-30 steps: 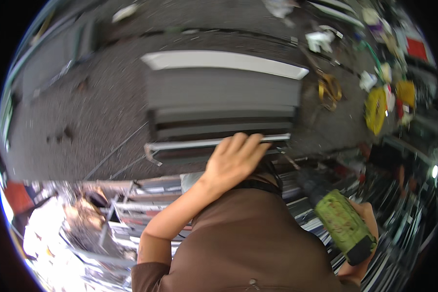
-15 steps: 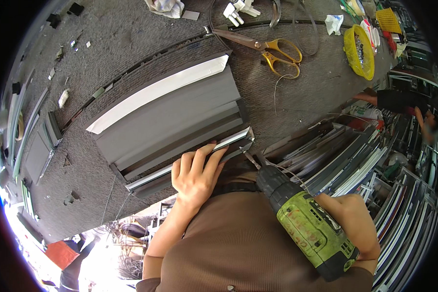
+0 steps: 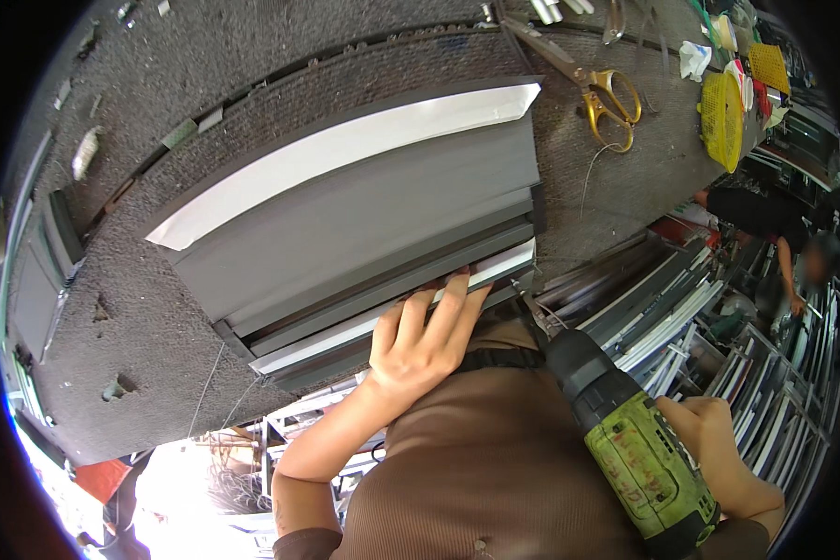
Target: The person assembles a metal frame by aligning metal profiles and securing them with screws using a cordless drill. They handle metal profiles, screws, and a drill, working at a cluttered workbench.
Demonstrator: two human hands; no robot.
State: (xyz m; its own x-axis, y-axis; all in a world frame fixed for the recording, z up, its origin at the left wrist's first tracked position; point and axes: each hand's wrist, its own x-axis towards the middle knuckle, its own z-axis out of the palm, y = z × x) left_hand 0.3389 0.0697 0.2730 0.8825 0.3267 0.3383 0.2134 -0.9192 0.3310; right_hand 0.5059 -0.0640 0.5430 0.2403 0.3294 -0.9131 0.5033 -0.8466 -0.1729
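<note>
A flat grey framed panel (image 3: 364, 219) lies at the near edge of a carpeted bench, with a white strip (image 3: 345, 154) along its far side. My left hand (image 3: 425, 341) bends its fingers over the panel's near rail, which carries a bright silvery strip (image 3: 327, 339); the thumb is hidden. In my right hand (image 3: 705, 434) is a green and black cordless drill (image 3: 639, 448), tilted with its chuck toward the panel's near right corner. The bit is thin and dark there, and whether it touches the rail I cannot tell.
Gold-handled scissors (image 3: 611, 107) lie beyond the panel's right end. Yellow baskets (image 3: 721, 121) stand at the far right of the bench. Many long metal profiles (image 3: 663, 303) are stacked on racks to the right, where another person (image 3: 765, 215) is. Loose wires hang off the near left edge.
The view has shifted, so the panel looks larger and the bench things sit further right. My left hand stays on the near rail, and the drill remains by the corner.
</note>
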